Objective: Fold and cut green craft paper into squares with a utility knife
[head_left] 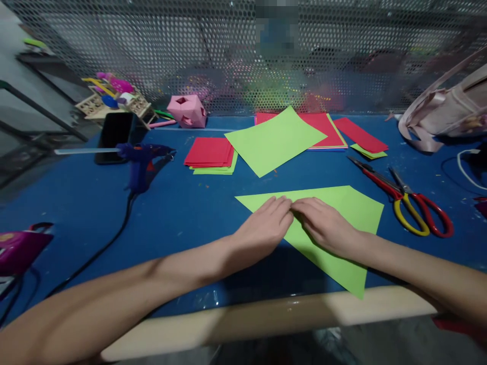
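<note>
A sheet of light-green paper lies on the blue table, folded over at a slant with pointed corners. My left hand rests on its left part, fingers stretched out and lying flat along the upper edge. Beside it, my right hand presses on the middle of the paper, its fingers gently bent and lying on the surface. The fingertips of the two hands meet near the upper edge. Part of the paper is hidden under both hands. Just behind lies another green sheet, unfolded.
Red and green squares are stacked behind my left hand. Scissors lie open at right, near red strips. A blue glue gun, a phone and a pink paper shape are at left. A perforated metal panel stands behind.
</note>
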Motion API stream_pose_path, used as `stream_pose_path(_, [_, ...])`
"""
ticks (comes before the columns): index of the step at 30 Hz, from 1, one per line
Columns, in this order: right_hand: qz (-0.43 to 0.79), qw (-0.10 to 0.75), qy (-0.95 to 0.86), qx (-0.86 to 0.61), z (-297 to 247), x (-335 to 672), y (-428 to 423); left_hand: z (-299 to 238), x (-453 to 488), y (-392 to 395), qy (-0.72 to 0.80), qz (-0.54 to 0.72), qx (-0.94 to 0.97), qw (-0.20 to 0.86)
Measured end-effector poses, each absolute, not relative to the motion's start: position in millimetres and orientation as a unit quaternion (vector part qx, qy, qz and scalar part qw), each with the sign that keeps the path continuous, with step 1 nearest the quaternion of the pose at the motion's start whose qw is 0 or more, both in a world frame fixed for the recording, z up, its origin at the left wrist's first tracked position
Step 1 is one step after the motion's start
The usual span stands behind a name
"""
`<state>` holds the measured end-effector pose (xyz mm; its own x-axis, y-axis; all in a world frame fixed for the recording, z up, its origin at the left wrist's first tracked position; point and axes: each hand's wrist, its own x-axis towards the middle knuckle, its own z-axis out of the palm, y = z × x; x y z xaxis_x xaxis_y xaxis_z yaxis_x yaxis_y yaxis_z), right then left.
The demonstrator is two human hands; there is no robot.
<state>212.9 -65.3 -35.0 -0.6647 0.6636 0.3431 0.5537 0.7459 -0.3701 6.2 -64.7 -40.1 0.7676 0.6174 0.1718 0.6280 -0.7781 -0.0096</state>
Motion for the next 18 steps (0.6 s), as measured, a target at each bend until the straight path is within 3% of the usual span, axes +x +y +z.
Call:
stream_pose_path(2, [0.093,0.250,-0.902,-0.339,-41,205,-60,-47,6,-63,-0.349,-0.077,-0.934,-0.019])
stream_pose_path(5, [0.052,0.206,-0.918,-0.335,-45,199,-58,-49,5,-58,-0.370,-0.030,-0.927,-0.059])
stream_pose_path(11, [0.063,0.038,-0.908,-0.412,-38,205,-60,-36,5,-56,-0.389,0.045,-0.919,-0.036])
stream_pose_path(18, [0.029,-0.004,-0.821,-0.570,-39,255,-57,-25,10,-66,-0.500,0.108,-0.859,0.030])
